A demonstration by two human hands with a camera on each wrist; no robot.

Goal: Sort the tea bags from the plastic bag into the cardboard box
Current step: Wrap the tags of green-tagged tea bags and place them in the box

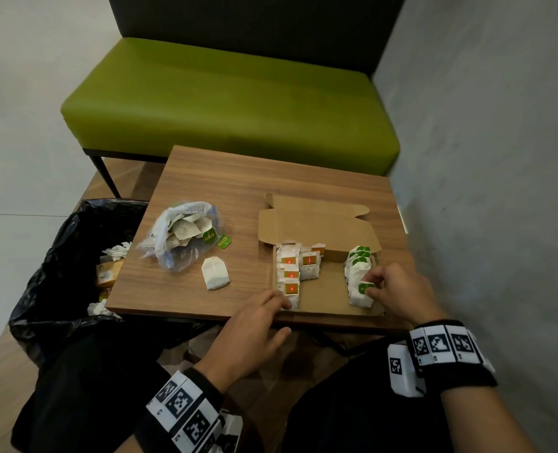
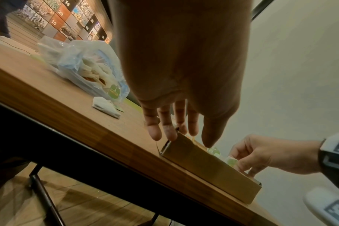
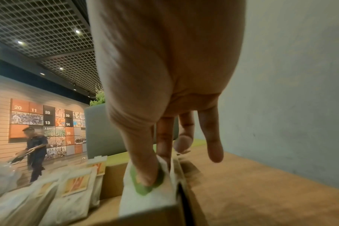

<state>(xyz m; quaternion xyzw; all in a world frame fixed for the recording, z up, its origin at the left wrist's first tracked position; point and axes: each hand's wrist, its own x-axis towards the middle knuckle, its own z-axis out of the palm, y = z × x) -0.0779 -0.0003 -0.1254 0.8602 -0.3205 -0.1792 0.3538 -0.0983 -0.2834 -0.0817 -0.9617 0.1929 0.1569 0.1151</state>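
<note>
An open cardboard box [image 1: 320,300] lies on the wooden table [image 1: 238,178]. Red-tagged tea bags [image 1: 292,276] stand in rows in its left side and green-tagged ones [image 1: 357,259] in its right. My right hand [image 1: 374,287] pinches the frontmost green-tagged tea bag [image 1: 362,294] inside the box, thumb on its tag [image 3: 145,188]. My left hand [image 1: 282,304] rests straight fingers [image 2: 155,131] on the box's front left corner [image 2: 170,145]. The clear plastic bag [image 1: 179,233] with several tea bags lies left of the box, and one loose tea bag [image 1: 215,273] lies in front of it.
A black-lined bin [image 1: 58,256] with rubbish stands off the table's left edge. A green bench [image 1: 231,99] stands behind the table and a grey wall [image 1: 499,158] runs along the right. A person [image 3: 36,152] walks far in the background.
</note>
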